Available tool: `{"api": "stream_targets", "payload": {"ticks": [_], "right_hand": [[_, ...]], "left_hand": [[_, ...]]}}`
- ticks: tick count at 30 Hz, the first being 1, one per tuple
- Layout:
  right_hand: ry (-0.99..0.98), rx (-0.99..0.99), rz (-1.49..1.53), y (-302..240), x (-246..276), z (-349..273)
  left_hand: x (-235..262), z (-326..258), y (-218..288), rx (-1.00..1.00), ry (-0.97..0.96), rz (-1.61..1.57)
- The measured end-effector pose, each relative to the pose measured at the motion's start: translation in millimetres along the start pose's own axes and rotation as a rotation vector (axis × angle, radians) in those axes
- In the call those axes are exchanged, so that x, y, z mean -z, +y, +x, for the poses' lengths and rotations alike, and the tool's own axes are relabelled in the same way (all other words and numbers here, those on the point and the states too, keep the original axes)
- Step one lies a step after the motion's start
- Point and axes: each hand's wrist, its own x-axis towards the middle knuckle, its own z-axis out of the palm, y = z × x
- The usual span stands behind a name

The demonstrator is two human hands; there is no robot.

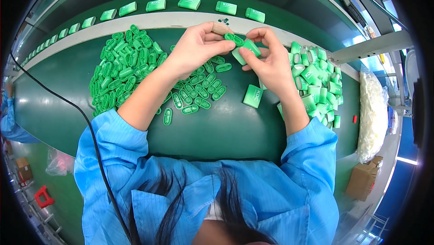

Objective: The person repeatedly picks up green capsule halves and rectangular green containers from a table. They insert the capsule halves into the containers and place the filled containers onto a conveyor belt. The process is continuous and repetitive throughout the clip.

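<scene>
My left hand pinches a small green oval cap at its fingertips, with a bandage on the thumb. My right hand grips a green box-shaped casing, and the cap sits right at the casing's end. Both hands meet above the dark green table. A heap of green oval caps lies under and left of my left hand. A pile of green casings lies to the right of my right hand. One lone casing rests on the table below my hands.
A row of green casings runs along the green belt beyond a pale rail. A clear bag of white parts lies at the far right, with a cardboard box below it. A black cable crosses the left side.
</scene>
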Motion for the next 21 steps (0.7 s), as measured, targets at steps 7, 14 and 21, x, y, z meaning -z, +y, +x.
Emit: {"api": "stream_targets", "payload": {"ticks": [7,14,21], "right_hand": [[-0.099,-0.079,0.021,16,14,4],[-0.125,0.179,-0.359,-3,12,-4],[-0.28,-0.074,0.14,6,29,4]], "left_hand": [[3,-1,0,-0.126,0.103,0.1],[-3,-6,1,-0.093,0.003,0.272],[0,-2,4,-0.041,0.009,0.025]]}}
